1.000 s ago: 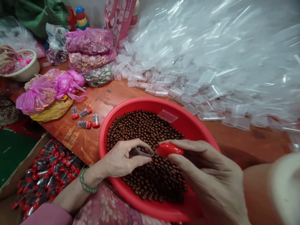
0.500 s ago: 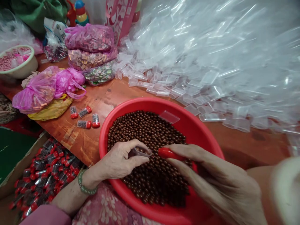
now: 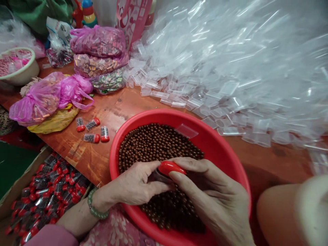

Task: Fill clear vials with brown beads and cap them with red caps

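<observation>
Above a red basin (image 3: pixel 232 150) of shiny brown beads (image 3: pixel 153 140), my two hands meet. My left hand (image 3: pixel 137 182), with a green bead bracelet at its wrist, is closed around a clear plastic tube (image 3: pixel 159 177), mostly hidden by the fingers. Between the thumb and fingers of my right hand (image 3: pixel 207 191) is a red cap (image 3: pixel 171 168), held against the tube's open end. Whether the cap is fully seated I cannot tell. A loose clear tube (image 3: pixel 187 131) lies on the beads by the basin's far wall.
Empty clear tubes (image 3: pixel 230 78) are heaped along the back right. Several filled, red-capped tubes (image 3: pixel 91 138) lie left of the basin. A carton of capped tubes (image 3: pixel 48 191) stands lower left. Pink bags (image 3: pixel 98 41) and a white bowl (image 3: pixel 30 68) sit farther back.
My right hand has moved left and brought the red cap onto the mouth of the tube in my left hand. The left hand has shifted only slightly.
</observation>
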Demonstrator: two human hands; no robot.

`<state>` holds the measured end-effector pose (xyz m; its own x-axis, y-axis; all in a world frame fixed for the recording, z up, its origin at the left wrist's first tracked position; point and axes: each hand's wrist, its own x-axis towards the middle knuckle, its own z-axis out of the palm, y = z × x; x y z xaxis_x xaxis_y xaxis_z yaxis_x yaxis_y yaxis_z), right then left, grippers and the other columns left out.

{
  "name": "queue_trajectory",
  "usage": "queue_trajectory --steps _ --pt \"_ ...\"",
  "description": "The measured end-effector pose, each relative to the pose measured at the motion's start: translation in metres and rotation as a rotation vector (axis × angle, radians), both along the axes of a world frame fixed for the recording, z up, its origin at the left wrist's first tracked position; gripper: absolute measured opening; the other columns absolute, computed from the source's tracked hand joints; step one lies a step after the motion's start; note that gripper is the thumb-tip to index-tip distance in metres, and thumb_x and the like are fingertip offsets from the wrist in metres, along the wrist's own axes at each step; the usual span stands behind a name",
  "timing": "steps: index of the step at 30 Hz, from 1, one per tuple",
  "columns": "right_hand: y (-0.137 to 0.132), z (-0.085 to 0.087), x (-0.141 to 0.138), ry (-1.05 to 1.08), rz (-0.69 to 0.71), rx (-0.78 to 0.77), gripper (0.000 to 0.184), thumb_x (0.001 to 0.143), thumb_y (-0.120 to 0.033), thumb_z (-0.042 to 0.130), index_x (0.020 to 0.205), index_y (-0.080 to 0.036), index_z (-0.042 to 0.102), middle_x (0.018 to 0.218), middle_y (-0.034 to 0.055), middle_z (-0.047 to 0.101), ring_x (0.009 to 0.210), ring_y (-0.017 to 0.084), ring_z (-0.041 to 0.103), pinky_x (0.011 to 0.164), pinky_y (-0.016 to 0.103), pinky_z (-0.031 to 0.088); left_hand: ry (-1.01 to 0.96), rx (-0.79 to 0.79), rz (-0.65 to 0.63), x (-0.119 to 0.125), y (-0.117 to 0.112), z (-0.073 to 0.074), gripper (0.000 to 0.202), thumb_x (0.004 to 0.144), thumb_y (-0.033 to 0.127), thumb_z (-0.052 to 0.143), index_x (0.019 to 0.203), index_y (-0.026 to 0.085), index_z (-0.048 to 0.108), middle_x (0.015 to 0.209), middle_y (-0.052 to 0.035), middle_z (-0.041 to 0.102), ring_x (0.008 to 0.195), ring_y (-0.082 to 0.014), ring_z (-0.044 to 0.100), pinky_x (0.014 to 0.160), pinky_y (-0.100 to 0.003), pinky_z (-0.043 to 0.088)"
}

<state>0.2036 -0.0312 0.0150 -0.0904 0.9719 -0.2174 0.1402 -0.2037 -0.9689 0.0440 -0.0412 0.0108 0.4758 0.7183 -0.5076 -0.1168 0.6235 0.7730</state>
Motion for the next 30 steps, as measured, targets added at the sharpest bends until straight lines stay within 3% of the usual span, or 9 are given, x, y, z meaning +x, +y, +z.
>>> queue_trajectory --steps 3,8,15,23,25,28,30 --pt "-0.003 -0.003 0.001 -0.027 -0.053 0.043 0.012 0.077 -0.02 0.074 0.087 -0.026 0.071 0.082 -0.0003 0.072 0.076 0.015 0.069 0.072 0.027 0.06 0.093 0.032 -0.053 -0.001 0.002 0.002 0.025 0.086 0.021 0.057 0.109 0.013 0.064 0.087 -0.0015 0.06 0.075 -0.0116 0.051 0.074 -0.024 0.043" --pt "-0.006 -0.003 -0.005 -0.027 -0.064 0.085 0.014 0.077 -0.016 0.073 0.086 -0.026 0.071 0.082 -0.0007 0.072 0.077 0.015 0.069 0.073 0.027 0.06 0.019 0.075 -0.046 0.0 0.003 0.003 0.035 0.085 0.016 0.055 0.119 0.015 0.062 0.104 -0.0046 0.064 0.099 -0.0177 0.056 0.096 -0.031 0.042" --pt "-0.009 -0.006 -0.007 -0.111 -0.061 0.147 0.012 0.078 -0.017 0.072 0.087 -0.025 0.07 0.081 0.0 0.071 0.074 0.014 0.068 0.07 0.027 0.059 0.01 0.007 -0.013 0.001 0.001 0.001 0.031 0.083 0.016 0.057 0.113 0.014 0.062 0.102 -0.0052 0.065 0.098 -0.019 0.058 0.098 -0.035 0.044" --pt "-0.018 -0.013 -0.004 -0.197 0.07 0.305 0.024 0.083 -0.009 0.064 0.1 -0.026 0.067 0.089 0.0024 0.072 0.08 0.018 0.068 0.07 0.032 0.058 0.303 0.16 -0.161 -0.005 -0.002 0.002 0.015 0.085 0.023 0.054 0.098 0.016 0.058 0.091 -0.0057 0.064 0.084 -0.0195 0.058 0.082 -0.034 0.047" --pt "-0.016 -0.014 0.0 -0.284 0.181 0.402 0.029 0.083 -0.015 0.067 0.11 -0.024 0.062 0.1 0.0071 0.071 0.089 0.021 0.068 0.076 0.037 0.059 0.265 0.15 -0.149 -0.008 -0.002 0.001 0.016 0.086 0.025 0.053 0.098 0.016 0.057 0.093 -0.0054 0.063 0.084 -0.0188 0.057 0.081 -0.033 0.047" --pt "-0.011 -0.012 0.004 -0.532 0.332 0.584 0.049 0.079 -0.04 0.073 0.12 -0.019 0.056 0.123 0.0184 0.061 0.103 0.029 0.065 0.08 0.044 0.058 0.163 0.064 -0.101 -0.01 0.0 -0.001 0.016 0.086 0.026 0.054 0.096 0.015 0.058 0.09 -0.0034 0.06 0.083 -0.0164 0.054 0.081 -0.03 0.045" --pt "-0.009 -0.011 0.003 -0.667 0.392 0.687 0.061 0.08 -0.052 0.067 0.125 -0.014 0.052 0.12 0.0221 0.06 0.101 0.032 0.064 0.077 0.046 0.057 0.062 -0.016 -0.063 -0.01 0.002 -0.002 0.016 0.085 0.025 0.056 0.096 0.014 0.06 0.088 -0.0019 0.058 0.081 -0.0142 0.051 0.079 -0.028 0.043"
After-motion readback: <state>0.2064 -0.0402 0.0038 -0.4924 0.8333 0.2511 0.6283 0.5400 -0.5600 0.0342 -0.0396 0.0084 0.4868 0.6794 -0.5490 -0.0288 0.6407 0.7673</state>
